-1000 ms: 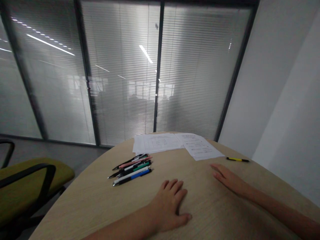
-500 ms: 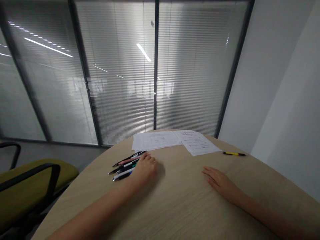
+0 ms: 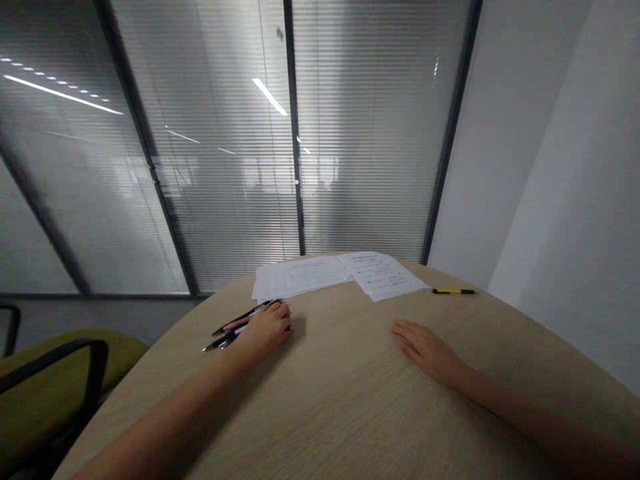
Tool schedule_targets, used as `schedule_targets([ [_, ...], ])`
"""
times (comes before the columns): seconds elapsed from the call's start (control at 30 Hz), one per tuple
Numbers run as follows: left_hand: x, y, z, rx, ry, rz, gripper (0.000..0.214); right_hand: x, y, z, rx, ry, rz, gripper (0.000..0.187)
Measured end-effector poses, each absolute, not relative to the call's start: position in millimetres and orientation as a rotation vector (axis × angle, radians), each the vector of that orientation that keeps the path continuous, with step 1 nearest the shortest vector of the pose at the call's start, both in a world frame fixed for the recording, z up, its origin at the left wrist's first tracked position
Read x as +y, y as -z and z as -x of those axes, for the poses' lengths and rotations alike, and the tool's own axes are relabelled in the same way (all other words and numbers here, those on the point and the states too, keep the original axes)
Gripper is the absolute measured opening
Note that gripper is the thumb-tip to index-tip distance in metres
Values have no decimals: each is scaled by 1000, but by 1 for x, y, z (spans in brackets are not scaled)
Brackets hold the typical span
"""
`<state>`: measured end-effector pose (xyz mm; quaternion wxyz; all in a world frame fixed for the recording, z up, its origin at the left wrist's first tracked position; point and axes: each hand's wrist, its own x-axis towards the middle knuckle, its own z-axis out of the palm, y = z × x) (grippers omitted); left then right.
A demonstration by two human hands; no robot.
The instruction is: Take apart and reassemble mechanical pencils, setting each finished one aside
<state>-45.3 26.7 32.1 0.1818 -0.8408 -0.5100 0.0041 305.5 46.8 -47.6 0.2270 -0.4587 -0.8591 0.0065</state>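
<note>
Pale wood-grain tabletop (image 3: 340,393) spreads before us, and on its left side our left hand (image 3: 267,327) lies over a loose row of pens (image 3: 236,324). We judge the step in hand to be taking hold there: our left fingers bend down together over the pens' right ends, but we cannot tell whether they pinch 1 of them. A clean lift from here would call for closing on a single barrel without dragging its neighbours, which lie close and crowd the grip.

Our right hand (image 3: 425,350) rests palm down to the right, its fingers stretched out, nearly together, holding nothing.

Farther off, printed sheets (image 3: 300,275) lie across the far end, just beyond the pens. A yellow-and-black pen (image 3: 453,291) lies apart at far right, near the paper's corner. Left of the table stands a chair (image 3: 123,350) with a green seat, well clear of our reach. Our own hand hides much of the row.
</note>
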Motion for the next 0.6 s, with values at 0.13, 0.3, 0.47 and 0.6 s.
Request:
schedule_targets([
  [0.13,21,-35,36,-1339,220,2513,13,46,45,-304,-2379,0,1257,37],
  [0.3,5,-54,18,-1452,1002,2627,5,48,50,-305,-2360,48,1227,35],
  [0.47,-9,-73,-7,-1791,2230,2481,17,47,45,-304,-2342,14,1166,32],
  [0.6,-6,-64,-30,-2117,2856,2124,18,30,30,-294,-2314,-106,1016,30],
])
